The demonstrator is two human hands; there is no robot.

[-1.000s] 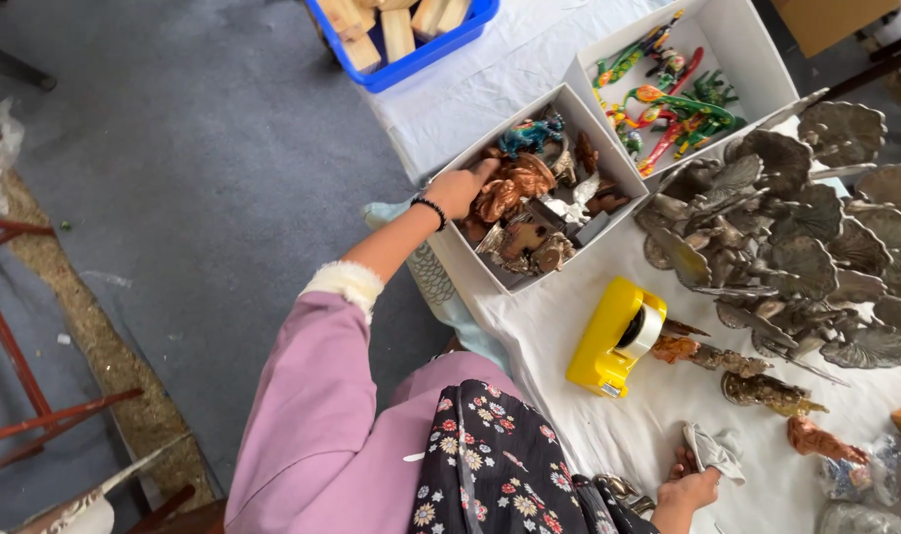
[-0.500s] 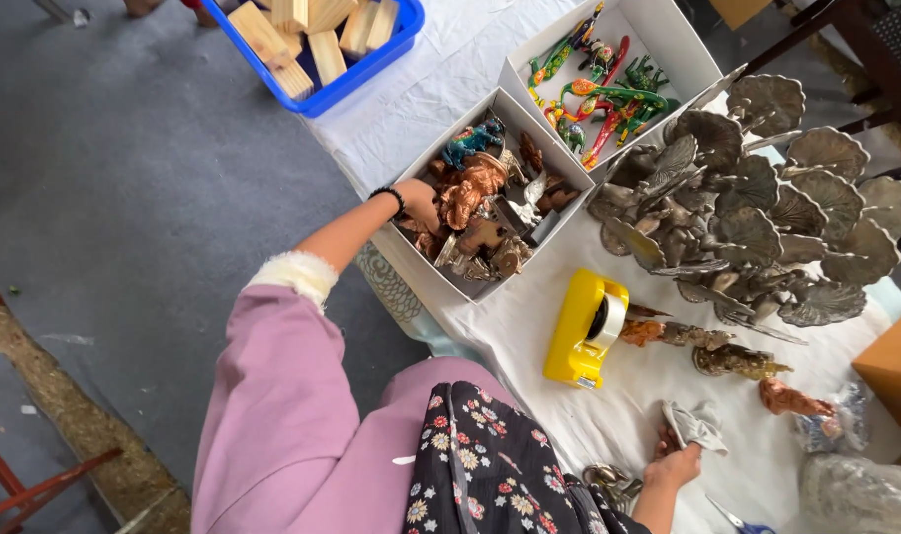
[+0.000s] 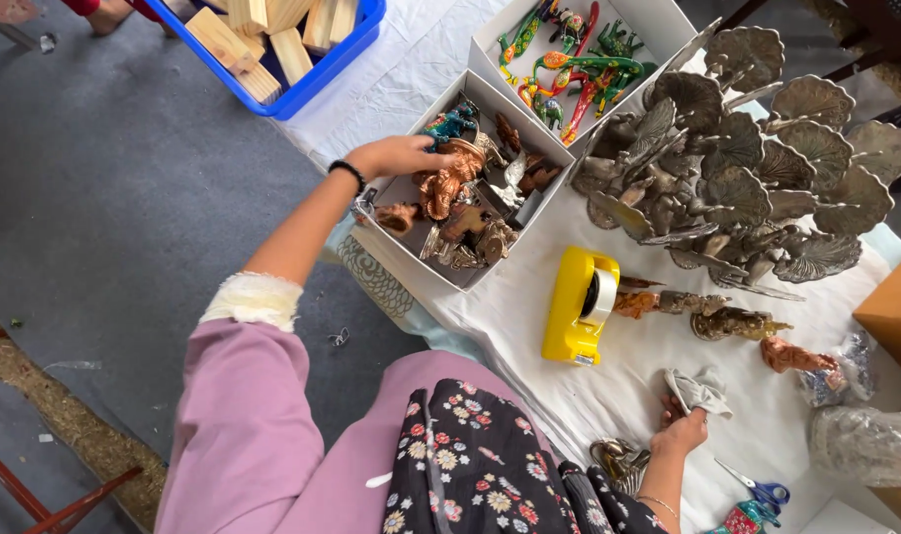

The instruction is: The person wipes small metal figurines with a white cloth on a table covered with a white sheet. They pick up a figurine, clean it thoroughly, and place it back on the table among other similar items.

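The left hand [image 3: 396, 155] reaches into the white box [image 3: 411, 262], fingers closed on a copper figurine [image 3: 442, 186]. The right hand [image 3: 680, 432] pinches a grey cloth [image 3: 695, 391] on the white desk [image 3: 529, 307], near the yellow tape dispenser [image 3: 574, 307].

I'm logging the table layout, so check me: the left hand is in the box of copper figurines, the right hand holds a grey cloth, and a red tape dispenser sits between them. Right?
Nearly. The tape dispenser is yellow, not red, as the head view shows. The rest stands: the left hand reaches into the box of copper figurines, and the right hand holds a grey cloth.
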